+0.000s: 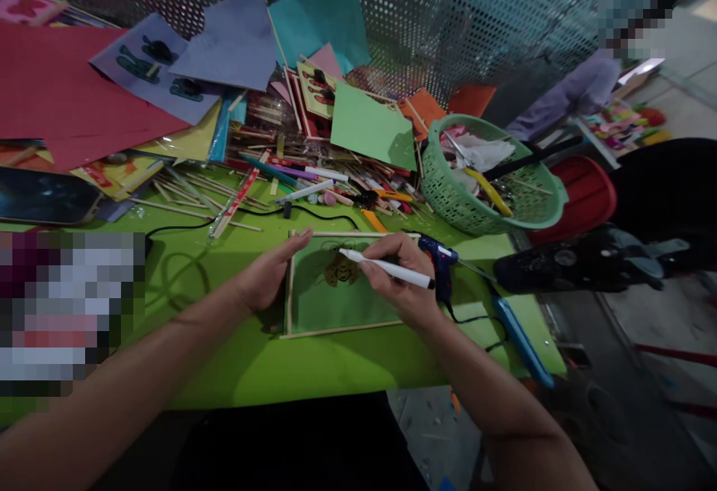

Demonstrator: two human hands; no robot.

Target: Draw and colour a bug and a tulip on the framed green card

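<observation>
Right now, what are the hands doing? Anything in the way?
Right hand gripping white marker, tip at drawing. Left hand at left edge of framed green sheet. Blue glue gun beside right hand.

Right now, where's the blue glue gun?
In the head view, the blue glue gun is on the green table, right of centre, just right of the right hand and nearer than the green basket.

The left hand and right hand are bare, as are the left forearm and right forearm, both slender and tapering toward the wrist. Below the waist, a garment shows plain black, its folds and seams lost in shadow, its kind impossible to tell.
</observation>
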